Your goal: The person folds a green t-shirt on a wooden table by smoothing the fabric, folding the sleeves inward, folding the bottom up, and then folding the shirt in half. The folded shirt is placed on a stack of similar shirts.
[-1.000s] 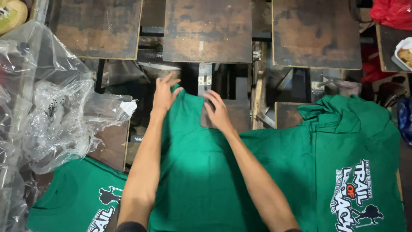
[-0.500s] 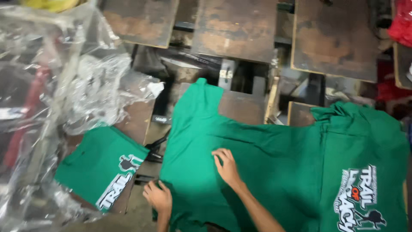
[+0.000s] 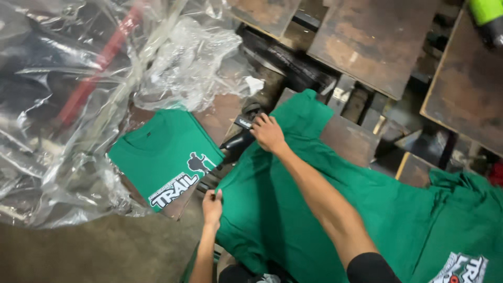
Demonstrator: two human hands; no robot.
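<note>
A plain green shirt [image 3: 293, 209] lies spread over a wooden board in front of me. My right hand [image 3: 267, 133] reaches across it to its far left edge, fingers curled on the cloth beside a black machine arm [image 3: 236, 141]. My left hand [image 3: 212, 205] pinches the shirt's near left edge. Left of both hands lies a folded green shirt [image 3: 157, 154] with a white and black print.
Crumpled clear plastic bags [image 3: 68, 105] fill the left side, with a red bar [image 3: 97, 65] under them. Several worn wooden boards [image 3: 372, 42] stand at the top and right. Another printed green shirt [image 3: 466, 230] lies at the right. Bare floor [image 3: 94, 251] shows bottom left.
My view has swung left and tilted. The right hand moved from the middle of the shirt to its far left edge. The left hand stayed at the near left edge and now pinches it.
</note>
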